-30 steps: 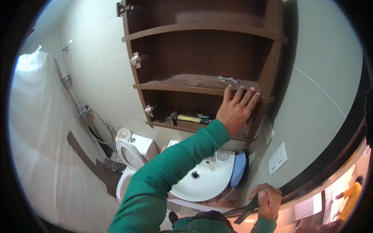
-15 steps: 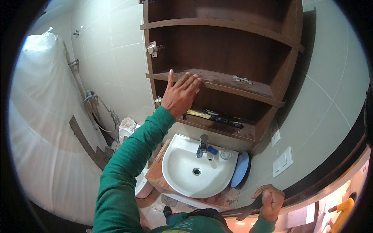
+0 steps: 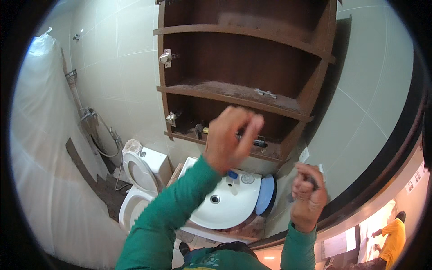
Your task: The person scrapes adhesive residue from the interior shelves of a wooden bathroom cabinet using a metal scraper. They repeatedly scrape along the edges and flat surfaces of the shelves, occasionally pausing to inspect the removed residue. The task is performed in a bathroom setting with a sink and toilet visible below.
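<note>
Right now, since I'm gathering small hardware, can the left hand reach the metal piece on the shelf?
Probably yes: the left hand is near the open shelf, and nothing covers the metal piece.

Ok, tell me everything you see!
Curved ceramic sink: one, white, lower middle.
Open wooden cabinet: one, brown, above sink.
Metal hinges: at least two, silvery, cabinet's left.
Small metal piece: one, silvery, in cabinet.
Metal hammer: one, dark and yellow, cabinet's bottom left.
Rounded toilet: one, white, left of sink.
Translucent plastic sheeting: one, whitish, far left.
Metal shower set: one, silvery, left.
Rounded object: one, blue, right of sink.
Another person: one, in yellow, lower right.
Left hand: one, green-sleeved, before cabinet.
Right hand: one, green-sleeved, fingers around dark object.
</note>
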Motion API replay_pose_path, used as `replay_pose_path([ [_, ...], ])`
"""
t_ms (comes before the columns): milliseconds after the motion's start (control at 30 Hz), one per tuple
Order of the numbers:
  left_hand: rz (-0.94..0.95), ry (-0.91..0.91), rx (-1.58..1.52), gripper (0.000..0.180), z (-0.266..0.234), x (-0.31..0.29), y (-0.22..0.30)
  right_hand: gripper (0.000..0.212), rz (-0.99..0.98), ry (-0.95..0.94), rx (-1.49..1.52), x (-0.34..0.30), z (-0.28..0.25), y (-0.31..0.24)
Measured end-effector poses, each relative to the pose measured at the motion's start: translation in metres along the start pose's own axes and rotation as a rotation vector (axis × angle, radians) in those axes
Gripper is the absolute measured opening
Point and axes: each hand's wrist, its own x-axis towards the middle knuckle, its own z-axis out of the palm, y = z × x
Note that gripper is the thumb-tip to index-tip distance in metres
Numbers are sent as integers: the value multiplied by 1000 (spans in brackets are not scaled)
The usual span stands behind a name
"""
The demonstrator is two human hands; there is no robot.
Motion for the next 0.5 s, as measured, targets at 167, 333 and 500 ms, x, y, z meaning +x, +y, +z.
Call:
replay_pose_path([
  [167,194,-169,34,36,-37,-30,68,67,29,-384,-134,55,38,-21],
  [333,233,-81,256,32,-52,-36,44,82,-255,-458,-177,75,64,-5],
  [500,321,222,360,31,-69,-53,0,48,-518,-169,-607,110,56,13],
])
